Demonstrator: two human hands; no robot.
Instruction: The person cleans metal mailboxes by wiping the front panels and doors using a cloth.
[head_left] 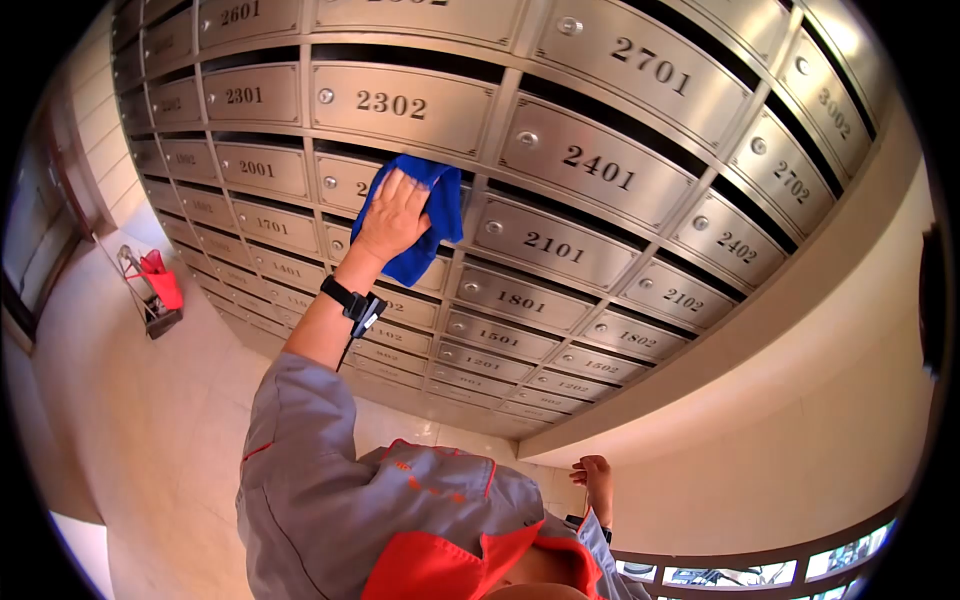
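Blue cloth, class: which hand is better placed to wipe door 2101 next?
Probably the left hand: it holds the blue cloth against the numbered doors, near door 2101. The right hand is well away, without the cloth.
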